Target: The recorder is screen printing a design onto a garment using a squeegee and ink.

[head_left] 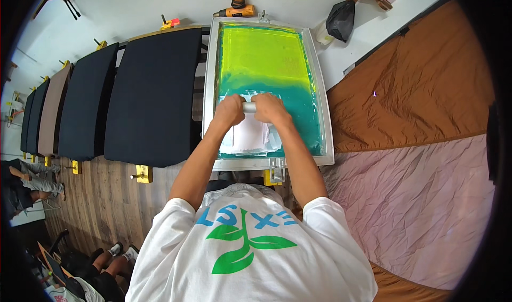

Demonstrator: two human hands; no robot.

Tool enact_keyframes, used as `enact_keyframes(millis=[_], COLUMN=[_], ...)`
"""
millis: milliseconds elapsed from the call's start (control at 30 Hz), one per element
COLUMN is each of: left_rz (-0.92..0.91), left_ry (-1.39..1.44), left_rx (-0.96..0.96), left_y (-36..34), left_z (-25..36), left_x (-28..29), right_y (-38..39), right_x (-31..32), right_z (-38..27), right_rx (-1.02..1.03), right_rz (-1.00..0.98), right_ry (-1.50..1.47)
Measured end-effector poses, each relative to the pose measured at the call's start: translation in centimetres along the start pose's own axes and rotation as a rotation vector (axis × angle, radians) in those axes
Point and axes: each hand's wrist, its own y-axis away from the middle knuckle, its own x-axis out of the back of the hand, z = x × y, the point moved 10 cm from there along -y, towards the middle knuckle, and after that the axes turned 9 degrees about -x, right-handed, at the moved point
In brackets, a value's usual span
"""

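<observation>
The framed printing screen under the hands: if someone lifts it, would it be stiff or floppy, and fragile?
The framed printing screen probably lifts rigidly, given its pale solid-looking frame. Its thin green mesh looks puncture-prone. Both hands, left and right, grip the squeegee, and the wet-looking sheen suggests slipperiness.

I see one printing screen [266, 56], a pale-framed rectangle with yellow-green mesh shading to teal, lying ahead of me; a black bag [340, 19] hangs just beyond its far right corner.

A squeegee handle [249, 107] lies crosswise on the yellow-to-teal mesh of a white-framed printing screen [320, 96].
</observation>
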Motion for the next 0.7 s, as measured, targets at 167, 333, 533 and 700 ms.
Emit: enact_keyframes(millis=[167, 333, 533, 700], left_rz=[0.023, 0.062, 0.180, 0.246], left_ry=[0.039, -0.010, 0.114, 0.252], left_rx=[0.123, 0.092, -0.055, 0.004], left_y=[-0.9, -0.2, 5.1, 12.9], left_z=[-1.3, -0.7, 2.9, 6.0], left_x=[0.3, 0.0, -0.4, -1.3], right_y=[-1.4, -0.7, 5.2, 13.0], right_x=[-0.1, -0.6, -1.8, -4.4], right_z=[0.3, 0.7, 0.3, -0.2], right_rx=[-0.042, -0.085, 0.055, 0.087], right_rz=[-0.104, -0.104, 0.215, 0.291], right_ry=[0.029, -0.001, -0.103, -0.166])
